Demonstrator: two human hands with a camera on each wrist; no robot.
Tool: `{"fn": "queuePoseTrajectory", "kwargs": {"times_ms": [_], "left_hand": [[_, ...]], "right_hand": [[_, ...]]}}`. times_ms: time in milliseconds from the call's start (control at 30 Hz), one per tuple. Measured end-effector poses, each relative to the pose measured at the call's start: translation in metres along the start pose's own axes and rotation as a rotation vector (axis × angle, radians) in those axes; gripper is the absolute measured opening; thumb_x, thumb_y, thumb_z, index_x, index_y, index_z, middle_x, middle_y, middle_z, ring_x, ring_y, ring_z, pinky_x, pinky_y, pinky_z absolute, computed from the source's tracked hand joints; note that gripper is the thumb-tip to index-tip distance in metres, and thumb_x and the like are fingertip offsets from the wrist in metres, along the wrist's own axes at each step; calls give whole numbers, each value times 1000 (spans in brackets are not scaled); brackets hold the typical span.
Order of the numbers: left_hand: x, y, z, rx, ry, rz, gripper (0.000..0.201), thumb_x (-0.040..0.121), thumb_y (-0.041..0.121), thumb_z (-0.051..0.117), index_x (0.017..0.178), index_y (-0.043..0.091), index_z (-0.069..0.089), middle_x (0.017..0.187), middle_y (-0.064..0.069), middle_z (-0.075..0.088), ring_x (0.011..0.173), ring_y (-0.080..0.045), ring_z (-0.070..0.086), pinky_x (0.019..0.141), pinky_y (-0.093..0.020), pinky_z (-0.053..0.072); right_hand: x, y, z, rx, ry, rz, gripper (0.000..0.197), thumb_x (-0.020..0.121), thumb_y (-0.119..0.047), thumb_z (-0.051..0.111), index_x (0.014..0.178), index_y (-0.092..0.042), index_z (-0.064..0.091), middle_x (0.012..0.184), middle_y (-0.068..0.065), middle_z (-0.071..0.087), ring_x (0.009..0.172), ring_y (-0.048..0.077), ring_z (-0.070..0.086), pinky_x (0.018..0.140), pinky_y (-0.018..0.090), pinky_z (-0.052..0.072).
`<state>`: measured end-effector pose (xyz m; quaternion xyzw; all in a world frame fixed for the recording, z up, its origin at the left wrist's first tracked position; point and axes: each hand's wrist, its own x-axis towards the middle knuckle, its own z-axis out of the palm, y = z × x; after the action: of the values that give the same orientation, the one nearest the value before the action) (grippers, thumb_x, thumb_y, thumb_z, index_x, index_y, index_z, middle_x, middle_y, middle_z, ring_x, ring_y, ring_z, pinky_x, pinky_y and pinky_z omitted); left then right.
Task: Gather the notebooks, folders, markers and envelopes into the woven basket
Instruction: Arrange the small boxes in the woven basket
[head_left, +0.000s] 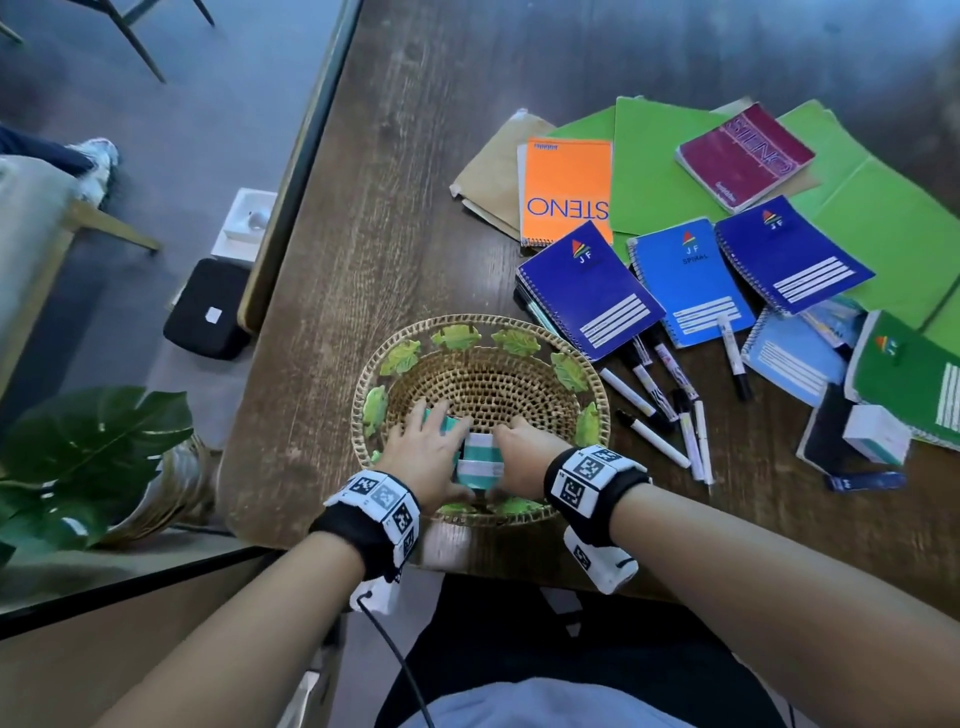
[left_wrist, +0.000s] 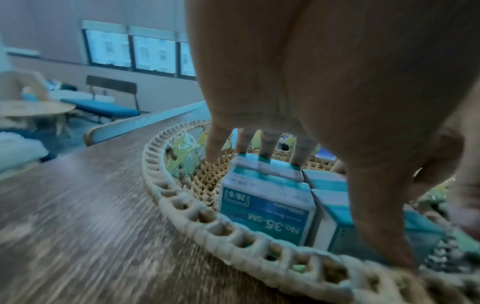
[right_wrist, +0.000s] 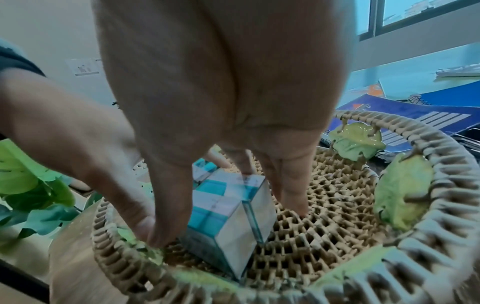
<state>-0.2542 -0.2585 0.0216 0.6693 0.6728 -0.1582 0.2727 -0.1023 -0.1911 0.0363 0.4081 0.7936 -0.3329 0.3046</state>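
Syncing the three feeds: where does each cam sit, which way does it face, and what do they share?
Head: worn on the head, facing forward and down at the table; both forearms, left hand and right hand show.
Left wrist: along the left hand into the woven basket; its fingers touch the staple boxes.
Right wrist: along the right hand into the basket; the left hand also shows.
Shared: basket and boxes appear in all three.
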Motion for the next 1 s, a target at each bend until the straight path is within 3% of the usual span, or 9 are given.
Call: {"fn": "queuePoseTrajectory", "kwargs": {"times_ms": [67, 167, 267, 367, 467, 633, 767, 867, 1000], "left_hand": [[2, 1, 2, 77, -23, 17, 96, 75, 57, 75, 148, 26, 21, 154, -11, 22, 146, -37, 13, 110, -58, 33], [3, 1, 0, 169, 30, 22, 83, 76, 49, 75, 140, 23, 30, 137, -11, 40, 128, -34, 35, 96, -48, 48], [4, -4, -4, 255, 16, 30, 73, 78, 41, 74, 136, 24, 34, 131, -10, 45, 120, -32, 42, 89, -45, 48], [4, -9, -7, 279, 10, 25, 57, 82, 26, 67, 131, 23, 37, 128, -9, 45, 119, -31, 41, 88, -46, 47], [2, -10, -8, 238, 18, 3, 49, 85, 27, 61, 130, 22, 40, 128, -9, 45, 118, -32, 42, 88, -45, 48], [1, -11, -4, 247, 23, -20, 59, 84, 39, 64, 134, 24, 37, 132, -8, 44, 121, -31, 41, 94, -49, 42], [2, -2, -1, 238, 17, 92, 80, 78, 49, 68, 143, 27, 27, 137, -6, 38, 126, -28, 40, 99, -49, 38], [3, 5, -2, 260, 36, 105, 66, 84, 45, 62, 139, 27, 30, 133, -6, 42, 121, -27, 44, 99, -49, 38], [9, 17, -7, 274, -15, 87, 78, 85, 47, 63, 148, 25, 22, 143, -8, 36, 131, -29, 38, 107, -56, 31]], "right_hand": [[-1, 1, 5, -38, -59, 21, 90, 75, -43, 85, 140, -9, 34, 131, 13, 47, 114, 32, 59, 95, 45, 52], [3, 1, 10, -55, 1, 11, 68, 86, -31, 77, 135, -8, 37, 130, 16, 50, 111, 35, 61, 92, 47, 54], [3, 2, 10, -66, 61, 14, 51, 90, -28, 69, 129, -8, 43, 126, 14, 54, 109, 34, 62, 88, 45, 54], [2, -1, 13, -87, 88, 24, 50, 91, -29, 68, 129, -7, 45, 125, 14, 53, 109, 33, 63, 87, 44, 53], [5, -7, 18, -90, 85, 23, 55, 92, -29, 65, 134, -3, 40, 126, 16, 47, 108, 33, 61, 91, 47, 55], [8, -7, 18, -83, 78, 19, 60, 90, -30, 68, 134, -2, 39, 128, 16, 48, 108, 33, 60, 91, 50, 55], [3, -1, 15, -67, 103, -3, 83, 86, -37, 74, 147, -3, 29, 137, 14, 45, 118, 34, 58, 92, 47, 52], [-1, 2, 15, -39, 104, -34, 82, 88, -37, 71, 148, -5, 27, 141, 14, 45, 120, 33, 58, 93, 46, 51], [-12, 16, 7, 62, 127, -20, 72, 91, -37, 66, 146, -7, 30, 140, 14, 46, 123, 33, 56, 97, 46, 50]]}}
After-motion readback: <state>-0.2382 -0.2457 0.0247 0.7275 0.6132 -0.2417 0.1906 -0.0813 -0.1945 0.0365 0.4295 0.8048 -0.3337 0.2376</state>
